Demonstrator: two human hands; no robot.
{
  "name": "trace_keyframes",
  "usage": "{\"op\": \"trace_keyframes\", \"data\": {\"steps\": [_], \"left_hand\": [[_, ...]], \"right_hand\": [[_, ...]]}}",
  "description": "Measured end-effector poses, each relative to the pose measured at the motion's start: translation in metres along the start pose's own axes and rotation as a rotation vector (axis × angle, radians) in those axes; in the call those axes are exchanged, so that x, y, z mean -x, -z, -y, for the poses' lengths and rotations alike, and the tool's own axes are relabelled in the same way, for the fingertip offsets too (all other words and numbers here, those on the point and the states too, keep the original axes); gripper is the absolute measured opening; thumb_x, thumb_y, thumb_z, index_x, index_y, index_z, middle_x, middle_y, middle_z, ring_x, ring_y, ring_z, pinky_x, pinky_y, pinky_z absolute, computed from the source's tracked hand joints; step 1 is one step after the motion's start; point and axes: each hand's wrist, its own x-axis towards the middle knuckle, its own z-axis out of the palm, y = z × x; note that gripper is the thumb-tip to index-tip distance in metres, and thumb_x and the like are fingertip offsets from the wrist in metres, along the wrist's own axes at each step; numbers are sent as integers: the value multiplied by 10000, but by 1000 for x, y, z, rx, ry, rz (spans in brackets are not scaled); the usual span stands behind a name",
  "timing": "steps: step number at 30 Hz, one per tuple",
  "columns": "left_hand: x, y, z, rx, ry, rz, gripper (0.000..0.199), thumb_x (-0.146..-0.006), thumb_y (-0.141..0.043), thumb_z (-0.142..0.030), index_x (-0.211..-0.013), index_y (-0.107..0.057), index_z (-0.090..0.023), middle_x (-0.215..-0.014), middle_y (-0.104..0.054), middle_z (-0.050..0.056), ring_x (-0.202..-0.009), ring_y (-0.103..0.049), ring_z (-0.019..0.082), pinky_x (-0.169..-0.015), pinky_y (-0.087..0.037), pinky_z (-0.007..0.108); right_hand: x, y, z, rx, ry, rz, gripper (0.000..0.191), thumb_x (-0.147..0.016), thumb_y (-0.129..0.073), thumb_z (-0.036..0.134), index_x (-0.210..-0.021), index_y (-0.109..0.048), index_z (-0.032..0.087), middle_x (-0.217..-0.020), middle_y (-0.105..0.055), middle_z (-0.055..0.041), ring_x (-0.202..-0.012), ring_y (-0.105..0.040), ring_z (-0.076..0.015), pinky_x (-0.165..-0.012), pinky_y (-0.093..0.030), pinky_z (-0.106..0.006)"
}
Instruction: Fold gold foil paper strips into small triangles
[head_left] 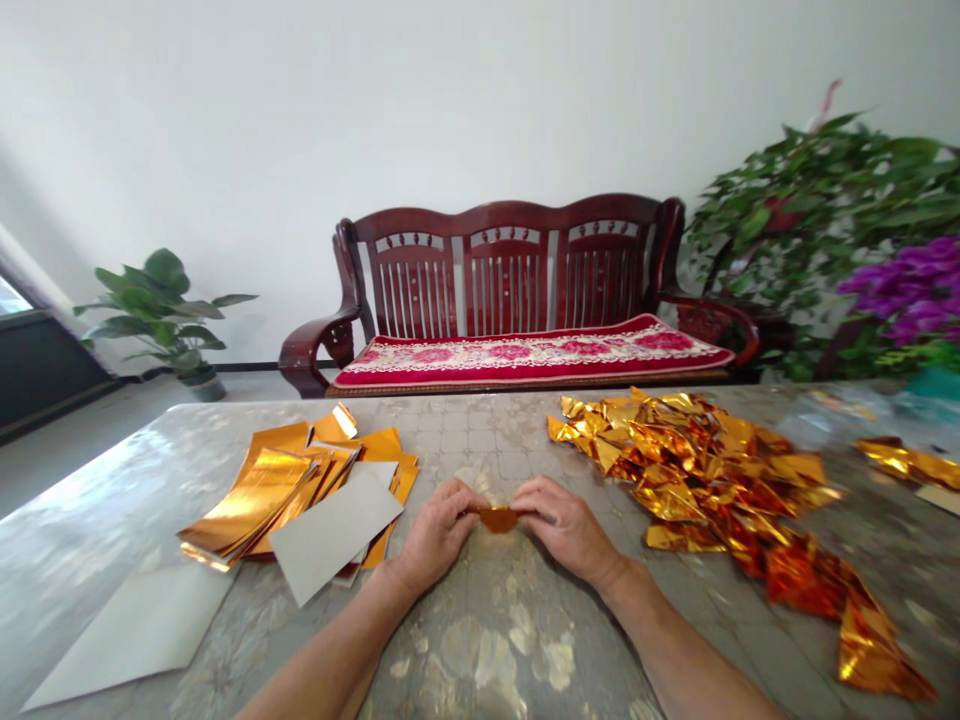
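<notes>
left hand (437, 533) and right hand (566, 527), fingers closed in a pinch, grasp a small folded gold foil piece (497, 519) between them at 12 o'clock; folded foil heap (697, 480) at 2 o'clock; foil sheet stack (251, 495) at 10 o'clock; risk: too hard a pinch could tear the thin foil.

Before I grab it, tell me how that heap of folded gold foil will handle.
The heap of folded gold foil will probably feel very light and floppy, since its pieces look thin and creased. They lie loose on the table, so they may slide apart. Their shiny surface may also be slippery.
</notes>
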Motion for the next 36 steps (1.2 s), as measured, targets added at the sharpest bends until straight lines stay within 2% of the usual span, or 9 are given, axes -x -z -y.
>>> {"op": "trace_keyframes", "data": {"steps": [7, 13, 20, 28, 36], "left_hand": [[1, -1, 0, -10, -10, 18, 243, -884, -506, -63, -968, -678, -213, -907, -577, 30, -882, -580, 160, -799, -466, 265], [0, -1, -2, -21, -17, 15, 246, -892, -491, -65, -967, -669, -217, -913, -564, 33, -883, -570, 163, -796, -467, 270], [0, 0, -6, -34, -39, 47, 273, -901, -500, -76, -1015, -688, -236, -922, -562, 36, -890, -563, 162, -801, -469, 268], [1, -4, 1, -58, -4, -14, 220, -883, -541, -75, -893, -709, -217, -874, -615, 26, -840, -596, 151, -760, -486, 256], [5, -2, 3, -181, 21, -26, 253, -900, -490, -95, -916, -709, -220, -849, -674, 28, -809, -633, 150, -731, -496, 247]], "right_hand": [[3, -3, -5, 56, 20, -27, 222, -868, -595, 110, -970, -726, 258, -993, -670, -32, -904, -648, -155, -797, -528, -276], [3, -4, -5, 80, 46, -20, 297, -849, -550, 53, -972, -723, 261, -1026, -671, -35, -907, -654, -147, -788, -530, -265], [1, -4, 0, 67, 38, -40, 261, -829, -546, 48, -884, -709, 245, -989, -673, -33, -877, -653, -148, -774, -532, -266], [0, -3, 3, -4, 15, 12, 232, -835, -584, 48, -917, -690, 237, -931, -671, -23, -889, -641, -154, -808, -514, -279], [-1, 3, 2, -40, -53, 69, 243, -812, -641, 84, -978, -733, 236, -954, -734, -32, -901, -683, -172, -844, -536, -291]]}}
